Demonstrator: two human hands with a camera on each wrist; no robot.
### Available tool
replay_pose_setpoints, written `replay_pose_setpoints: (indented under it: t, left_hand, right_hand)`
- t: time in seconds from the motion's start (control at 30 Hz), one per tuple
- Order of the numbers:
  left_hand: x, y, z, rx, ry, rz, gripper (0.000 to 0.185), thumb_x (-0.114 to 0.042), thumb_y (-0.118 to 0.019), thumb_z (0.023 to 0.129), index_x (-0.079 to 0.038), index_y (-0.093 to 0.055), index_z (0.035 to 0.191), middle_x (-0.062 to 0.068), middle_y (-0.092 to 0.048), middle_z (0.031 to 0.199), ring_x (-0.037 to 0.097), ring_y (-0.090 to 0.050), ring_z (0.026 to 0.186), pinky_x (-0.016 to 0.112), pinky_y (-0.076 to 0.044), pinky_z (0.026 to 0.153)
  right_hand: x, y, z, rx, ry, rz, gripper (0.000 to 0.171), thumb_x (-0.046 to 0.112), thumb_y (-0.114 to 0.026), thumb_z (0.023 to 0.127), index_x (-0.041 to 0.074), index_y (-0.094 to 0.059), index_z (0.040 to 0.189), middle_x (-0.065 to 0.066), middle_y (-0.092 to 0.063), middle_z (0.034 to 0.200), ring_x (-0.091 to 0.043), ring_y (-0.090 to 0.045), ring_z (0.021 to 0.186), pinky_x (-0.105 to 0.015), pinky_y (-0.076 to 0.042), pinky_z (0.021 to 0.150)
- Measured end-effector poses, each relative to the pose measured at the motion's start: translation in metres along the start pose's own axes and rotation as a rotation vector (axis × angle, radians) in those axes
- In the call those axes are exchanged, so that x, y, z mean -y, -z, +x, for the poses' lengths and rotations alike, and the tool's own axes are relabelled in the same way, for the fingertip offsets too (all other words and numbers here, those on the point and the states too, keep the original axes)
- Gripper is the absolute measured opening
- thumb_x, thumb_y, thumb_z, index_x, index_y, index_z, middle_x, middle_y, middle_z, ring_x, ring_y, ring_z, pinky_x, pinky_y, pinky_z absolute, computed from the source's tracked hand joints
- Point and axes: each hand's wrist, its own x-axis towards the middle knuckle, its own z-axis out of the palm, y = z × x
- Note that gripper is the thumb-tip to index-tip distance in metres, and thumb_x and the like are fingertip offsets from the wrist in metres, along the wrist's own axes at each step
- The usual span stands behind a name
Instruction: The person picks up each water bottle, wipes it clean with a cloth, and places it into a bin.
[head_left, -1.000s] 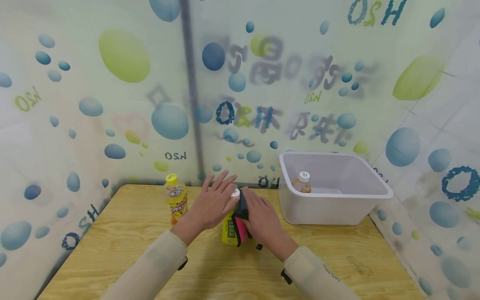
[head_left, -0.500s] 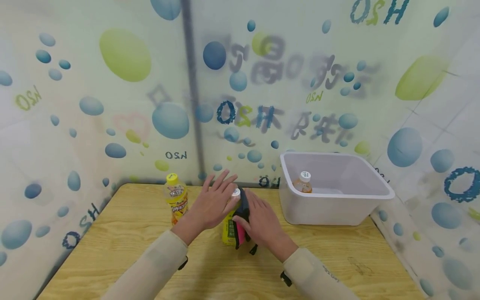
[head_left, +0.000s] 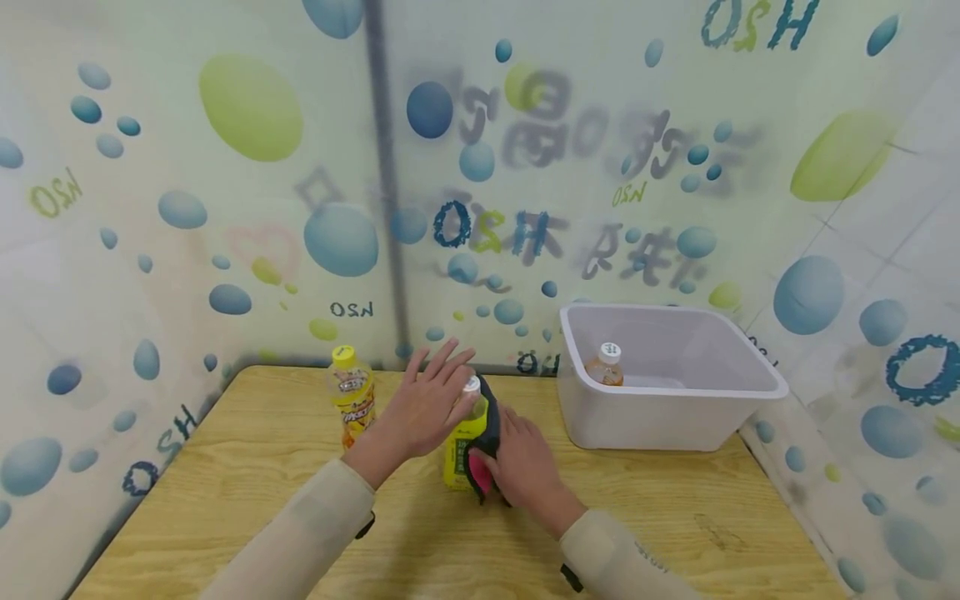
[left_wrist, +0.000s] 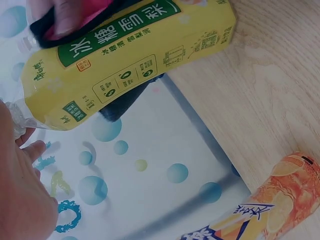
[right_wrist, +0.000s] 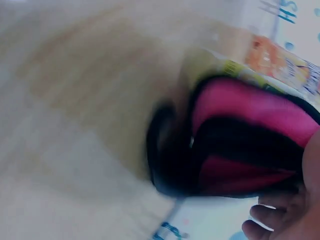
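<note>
We're looking down at a wooden tabletop (head_left: 247,508), and both hands are busy on the yellow bottle (head_left: 463,446) standing upright near its middle. The left hand (head_left: 423,408) steadies the bottle up by its white cap (head_left: 471,385): its fingers are spread and fairly straight, and we can't see a firm grasp. In the left wrist view, the bottle's yellow label (left_wrist: 135,60) fills the top of the picture, green band and printed text clearly visible.

The right hand (head_left: 525,458) presses a black and pink cloth (head_left: 480,454) against the bottle's right side, fingers curled round the cloth. The right wrist view is blurred, but we make out the cloth (right_wrist: 240,140), pink inside a black edge, close against the bottle.

Just left of the left hand stands an orange drink bottle (head_left: 352,398) with a yellow cap, apart from the yellow one. Off to the right a white plastic bin (head_left: 675,417) sits on the tabletop, and a third bottle (head_left: 606,365) with a white cap stands inside it. Bubble-printed sheeting (head_left: 225,208) hangs behind it all.
</note>
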Motion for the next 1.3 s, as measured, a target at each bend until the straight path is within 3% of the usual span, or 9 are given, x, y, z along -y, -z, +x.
replay_pose_setpoints:
  t: [0.27, 0.53, 0.67, 0.77, 1.03, 1.3]
  left_hand:
    - [-0.001, 0.002, 0.000, 0.005, 0.008, 0.002, 0.050, -0.044, -0.031, 0.104, -0.015, -0.050, 0.140, -0.001, -0.029, 0.161, 0.023, -0.010, 0.154, 0.055, -0.010, 0.121]
    - [0.000, -0.002, 0.000, -0.033, -0.012, -0.010, 0.049, -0.043, -0.033, 0.105, -0.013, -0.052, 0.137, 0.001, -0.032, 0.160, 0.025, -0.013, 0.153, 0.057, -0.013, 0.120]
    - [0.002, -0.003, 0.000, -0.047, -0.011, -0.008, 0.047, -0.042, -0.034, 0.105, -0.012, -0.052, 0.136, 0.001, -0.033, 0.159, 0.026, -0.014, 0.153, 0.057, -0.013, 0.120]
    - [0.002, -0.004, 0.000, -0.042, -0.009, -0.010, 0.047, -0.042, -0.033, 0.105, -0.013, -0.052, 0.137, 0.001, -0.032, 0.159, 0.025, -0.013, 0.153, 0.056, -0.011, 0.121]
    - [0.000, -0.004, 0.001, -0.043, -0.013, -0.026, 0.047, -0.043, -0.034, 0.104, -0.013, -0.051, 0.137, 0.001, -0.032, 0.159, 0.026, -0.013, 0.153, 0.056, -0.010, 0.121]
    - [0.001, -0.004, 0.000, -0.045, -0.008, -0.027, 0.046, -0.042, -0.033, 0.105, -0.014, -0.051, 0.136, 0.001, -0.032, 0.159, 0.025, -0.013, 0.153, 0.055, -0.011, 0.121]
  right_hand:
    - [0.000, -0.026, -0.002, 0.102, -0.031, 0.011, 0.080, 0.058, -0.047, 0.096, 0.000, -0.033, 0.150, -0.015, -0.036, 0.156, -0.028, -0.036, 0.145, -0.045, -0.032, 0.117]
    - [-0.004, -0.048, -0.003, 0.258, -0.062, -0.038, 0.084, 0.062, -0.044, 0.094, 0.003, -0.029, 0.152, -0.013, -0.025, 0.161, -0.025, -0.025, 0.150, -0.047, -0.025, 0.120]
    - [-0.006, -0.055, -0.003, 0.290, -0.038, -0.094, 0.085, 0.065, -0.039, 0.094, 0.006, -0.025, 0.154, -0.010, -0.020, 0.163, -0.024, -0.018, 0.152, -0.047, -0.021, 0.121]
    - [-0.007, -0.058, -0.004, 0.273, -0.033, -0.115, 0.085, 0.066, -0.038, 0.094, 0.007, -0.026, 0.154, -0.010, -0.021, 0.163, -0.024, -0.019, 0.152, -0.047, -0.022, 0.121]
    - [-0.007, -0.053, -0.007, 0.177, -0.030, -0.043, 0.079, 0.056, -0.044, 0.098, 0.004, -0.024, 0.154, -0.014, -0.026, 0.161, -0.025, -0.028, 0.149, -0.045, -0.026, 0.120]
    - [-0.003, -0.022, -0.003, 0.051, -0.064, 0.222, 0.065, 0.038, -0.056, 0.098, 0.001, -0.037, 0.148, -0.015, -0.054, 0.142, -0.026, -0.056, 0.129, -0.044, -0.045, 0.106]
